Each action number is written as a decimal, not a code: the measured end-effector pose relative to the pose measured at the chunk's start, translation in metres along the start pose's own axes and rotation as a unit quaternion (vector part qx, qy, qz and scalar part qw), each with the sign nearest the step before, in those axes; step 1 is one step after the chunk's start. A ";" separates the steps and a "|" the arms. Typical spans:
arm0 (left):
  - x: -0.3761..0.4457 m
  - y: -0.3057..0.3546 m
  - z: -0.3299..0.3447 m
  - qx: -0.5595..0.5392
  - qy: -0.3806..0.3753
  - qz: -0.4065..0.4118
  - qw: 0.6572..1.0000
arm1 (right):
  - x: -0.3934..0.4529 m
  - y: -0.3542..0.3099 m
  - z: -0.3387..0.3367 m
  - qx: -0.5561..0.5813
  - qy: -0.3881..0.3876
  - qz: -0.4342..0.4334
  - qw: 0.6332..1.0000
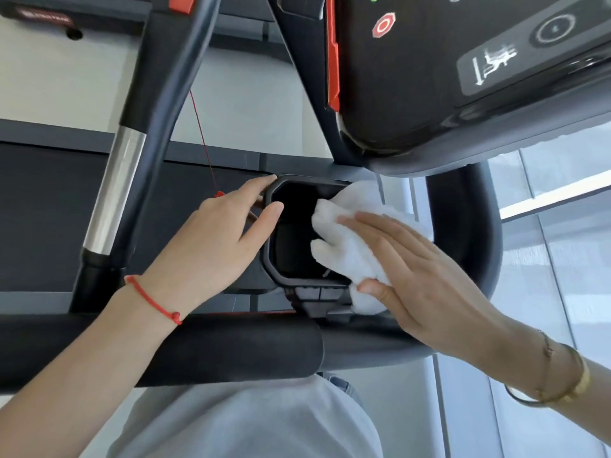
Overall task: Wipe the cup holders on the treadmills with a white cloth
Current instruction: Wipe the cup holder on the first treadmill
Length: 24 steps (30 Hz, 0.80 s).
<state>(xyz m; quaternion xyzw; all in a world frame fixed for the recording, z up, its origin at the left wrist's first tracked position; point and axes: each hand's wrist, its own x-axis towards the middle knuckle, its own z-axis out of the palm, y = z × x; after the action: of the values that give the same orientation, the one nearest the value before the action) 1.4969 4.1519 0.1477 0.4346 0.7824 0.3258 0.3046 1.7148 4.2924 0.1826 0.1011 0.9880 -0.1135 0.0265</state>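
A black cup holder (291, 239) with an angular rim sits in the middle of the view, beside the treadmill console. A bunched white cloth (350, 249) lies over the holder's right rim and partly dips into its opening. My right hand (420, 272) lies flat on the cloth, with its thumb under the cloth's lower edge. My left hand (218, 242) rests against the holder's left rim, fingers apart, one fingertip over the rim's edge and another at its top left corner. The right side of the rim is hidden by the cloth.
The treadmill console (463, 71) with a red stop symbol hangs over the upper right. A black and silver handrail (115, 193) slants down the left. A padded black front bar (198, 348) crosses below my hands. A thin red safety cord (203, 140) hangs near my left hand.
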 end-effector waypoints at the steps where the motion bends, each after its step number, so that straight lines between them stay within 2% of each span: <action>1: 0.000 0.001 0.001 0.006 0.002 -0.004 1.000 | -0.002 0.000 0.002 0.017 0.006 0.023 1.000; 4: 0.000 0.006 0.002 0.022 0.009 -0.003 1.000 | 0.004 -0.002 0.006 0.079 0.025 0.074 0.994; 7: -0.001 0.007 0.002 0.022 0.016 -0.003 1.000 | 0.014 -0.007 0.009 0.103 0.058 0.074 0.990; 11: 0.001 0.006 0.002 0.024 0.021 -0.008 0.999 | 0.010 -0.009 0.007 0.159 0.173 0.116 0.965; 13: 0.001 0.006 0.002 0.027 0.023 -0.011 0.999 | 0.007 -0.007 0.000 0.116 0.246 0.108 0.956; 15: 0.002 0.007 0.003 0.030 0.024 -0.010 0.999 | 0.006 -0.004 -0.003 -0.007 0.290 0.068 0.955; 17: 0.003 0.007 0.003 0.028 0.026 -0.008 0.999 | 0.007 0.000 -0.001 -0.113 0.289 0.038 0.950; 19: 0.003 0.006 0.004 0.027 0.028 -0.007 0.999 | 0.010 0.001 0.005 -0.142 0.252 0.045 0.956; 22: 0.003 0.005 0.005 0.027 0.034 -0.006 0.999 | 0.019 -0.002 0.011 -0.070 0.181 0.096 0.976; 24: 0.004 0.004 0.006 0.026 0.038 -0.003 0.999 | 0.026 -0.002 0.016 -0.007 0.148 0.091 0.985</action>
<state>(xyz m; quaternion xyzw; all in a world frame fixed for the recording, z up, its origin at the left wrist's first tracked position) 1.5016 4.1585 0.1469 0.4273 0.8031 0.3201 0.2645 1.6891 4.2924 0.1653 0.2061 0.9685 -0.0877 -0.1088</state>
